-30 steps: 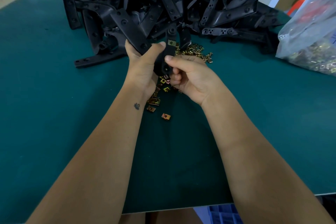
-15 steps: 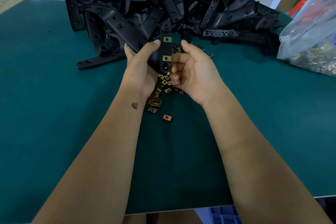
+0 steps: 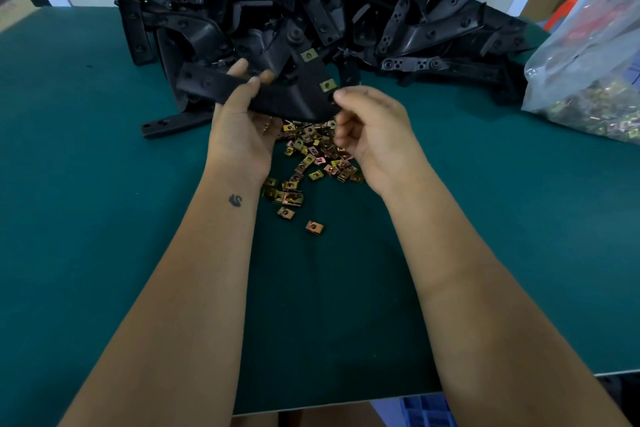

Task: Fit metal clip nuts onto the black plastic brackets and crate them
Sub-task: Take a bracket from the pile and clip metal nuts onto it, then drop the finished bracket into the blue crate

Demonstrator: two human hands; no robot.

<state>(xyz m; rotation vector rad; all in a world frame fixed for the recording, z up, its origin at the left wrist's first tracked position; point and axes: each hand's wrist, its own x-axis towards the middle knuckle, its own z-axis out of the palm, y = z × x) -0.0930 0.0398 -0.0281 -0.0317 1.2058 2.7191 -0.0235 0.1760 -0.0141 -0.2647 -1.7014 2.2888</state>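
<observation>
My left hand [image 3: 242,121] grips a black plastic bracket [image 3: 287,97] held above the green table, fingers curled over its top edge. Two brass clip nuts [image 3: 328,84] sit on the bracket's right edge. My right hand [image 3: 370,128] is at the bracket's right tip, thumb and forefinger pinching that corner; whether it holds a nut there is hidden. Beneath both hands lies a scatter of loose clip nuts [image 3: 311,159] on the table [image 3: 104,218].
A big heap of black brackets [image 3: 329,10] fills the back of the table. A clear plastic bag of clip nuts [image 3: 595,80] lies at the right edge. Cardboard boxes stand behind it. A blue crate [image 3: 426,411] shows below the table's near edge.
The bracket has been turned from upright to lying nearly flat across my left hand. My right hand shifted right to its tip, uncovering more of the loose nuts.
</observation>
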